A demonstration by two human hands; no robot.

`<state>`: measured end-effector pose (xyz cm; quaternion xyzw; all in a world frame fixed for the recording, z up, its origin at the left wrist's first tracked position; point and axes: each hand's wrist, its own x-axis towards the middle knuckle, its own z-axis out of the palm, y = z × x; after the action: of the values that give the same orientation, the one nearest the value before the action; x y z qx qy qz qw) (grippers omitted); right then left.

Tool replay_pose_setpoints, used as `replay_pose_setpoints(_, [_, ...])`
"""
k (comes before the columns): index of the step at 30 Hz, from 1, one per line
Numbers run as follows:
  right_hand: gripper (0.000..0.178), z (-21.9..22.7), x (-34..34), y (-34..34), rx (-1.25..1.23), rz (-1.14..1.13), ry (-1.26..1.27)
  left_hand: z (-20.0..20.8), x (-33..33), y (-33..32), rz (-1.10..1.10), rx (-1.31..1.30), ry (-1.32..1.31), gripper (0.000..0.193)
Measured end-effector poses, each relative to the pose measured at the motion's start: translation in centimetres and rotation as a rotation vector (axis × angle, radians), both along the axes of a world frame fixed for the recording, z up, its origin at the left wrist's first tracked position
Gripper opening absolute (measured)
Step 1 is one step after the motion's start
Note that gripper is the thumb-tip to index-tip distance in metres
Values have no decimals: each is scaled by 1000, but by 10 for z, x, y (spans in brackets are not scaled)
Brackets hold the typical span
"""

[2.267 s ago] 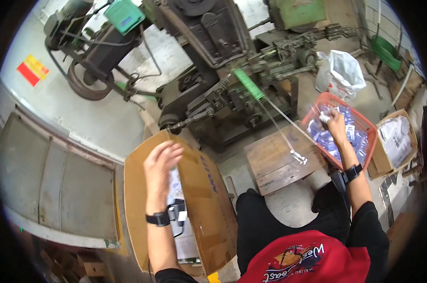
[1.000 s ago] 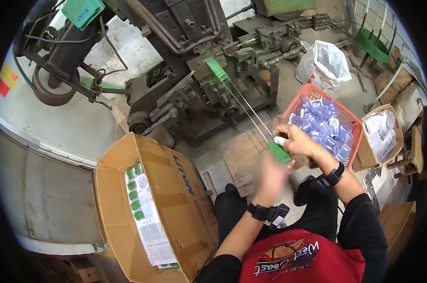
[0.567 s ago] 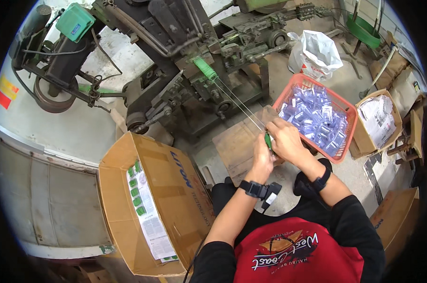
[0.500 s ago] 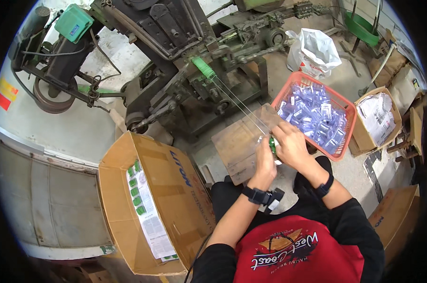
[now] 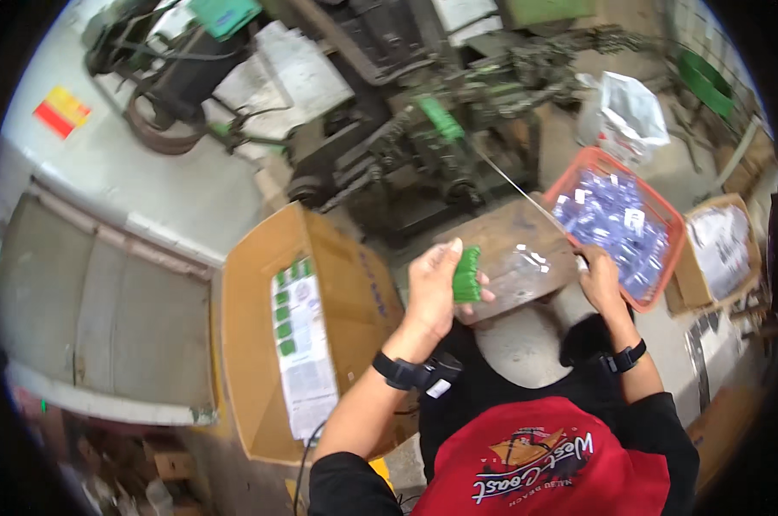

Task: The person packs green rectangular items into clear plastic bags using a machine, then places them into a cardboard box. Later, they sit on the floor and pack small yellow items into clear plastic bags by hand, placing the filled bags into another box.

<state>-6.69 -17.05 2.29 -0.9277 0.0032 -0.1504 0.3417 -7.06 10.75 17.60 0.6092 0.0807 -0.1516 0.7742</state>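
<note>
My left hand [image 5: 436,288] is closed around a green ribbed bundle [image 5: 467,273] of small pieces, raised beside the wooden board [image 5: 501,228]. A clear plastic piece [image 5: 524,265] lies on the board. At the board's right end, next to the basket, my right hand [image 5: 597,277] has its fingers curled; a small pale bit shows at them, too blurred to name. Pale thin rods [image 5: 514,182] slope down from a green row of pieces [image 5: 441,119] on the machine towards my right hand. Whether that hand grips them I cannot tell.
An orange basket [image 5: 674,225] of clear bluish plastic pieces stands at the right, a white bag [image 5: 634,120] behind it. On the left, a large carton [image 5: 346,267] holds paper with green bundles on it. The dark machine [image 5: 389,146] spans the far side.
My hands have parted: the left has moved left with the green bundle, the right has shifted right towards the basket. The whole view has swung, so the surroundings sit further right.
</note>
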Motion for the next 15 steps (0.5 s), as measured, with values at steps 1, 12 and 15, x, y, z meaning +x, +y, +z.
replay_pose_setpoints(1, [31, -21, 6, 7, -35, 15, 38, 16, -2, 22, 51, 56, -42, 31])
replay_pose_setpoints(12, [28, -133, 51, 20, -511, 105, 270, -38, -67, 326, 1003, 436, -199, 36])
replay_pose_setpoints(15, [25, -137, 59, 20, -466, 152, 287, -94, -96, 389, 1157, 394, -25, 32])
